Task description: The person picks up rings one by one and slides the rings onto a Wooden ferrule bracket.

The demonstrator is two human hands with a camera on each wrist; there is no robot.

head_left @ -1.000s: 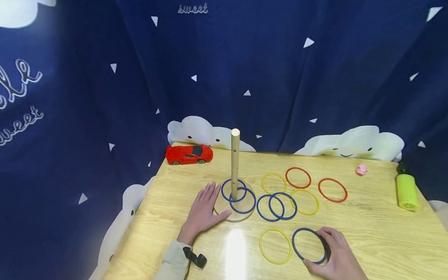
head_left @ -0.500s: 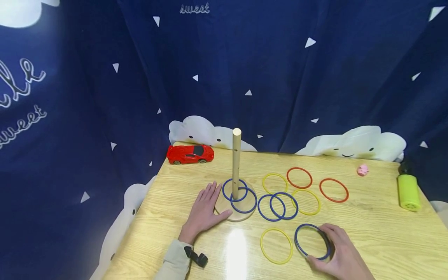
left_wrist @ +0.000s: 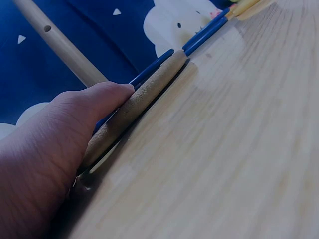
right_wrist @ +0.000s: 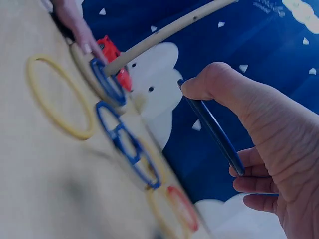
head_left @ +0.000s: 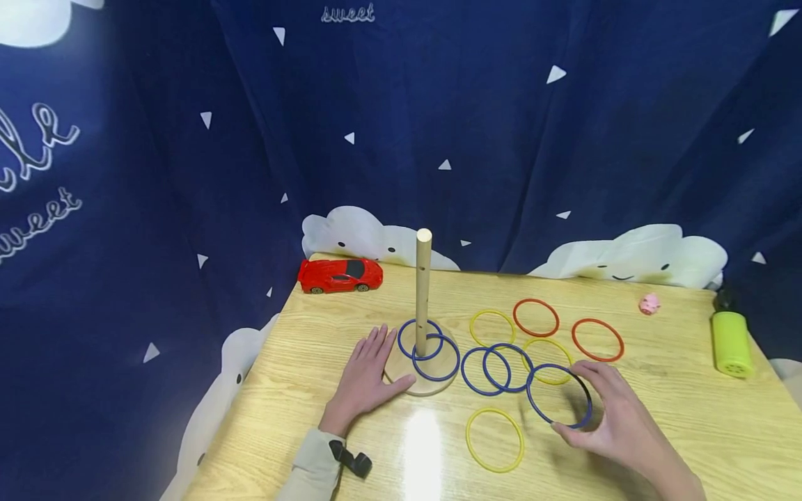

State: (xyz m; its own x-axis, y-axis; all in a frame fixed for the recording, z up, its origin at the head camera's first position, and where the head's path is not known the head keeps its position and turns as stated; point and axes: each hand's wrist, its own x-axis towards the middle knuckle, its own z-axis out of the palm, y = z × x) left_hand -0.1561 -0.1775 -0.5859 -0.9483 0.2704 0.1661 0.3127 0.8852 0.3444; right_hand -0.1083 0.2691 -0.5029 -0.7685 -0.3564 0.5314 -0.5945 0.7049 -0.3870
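1. The blue ring (right_wrist: 215, 130) is held just off the desk (head_left: 282, 417), well right of the upright peg (head_left: 422, 292). Thin and smooth, it is probably light, fairly stiff and slightly slippery.
2. The right hand (head_left: 617, 417) has it in its grip, thumb and fingers pinching opposite sides of the outer edge; a sensible hold, leaving the middle unobstructed.
3. The left hand (head_left: 363, 386) lies with straight fingers beside the wooden base (head_left: 422, 387), thumb on its rim, its grip curled round nothing.
4. Two blue rings (head_left: 459, 360) lie on the base around the peg.
5. Farther out sit yellow rings (head_left: 467, 435), red rings (head_left: 514, 313) and a red toy car (head_left: 341, 276).
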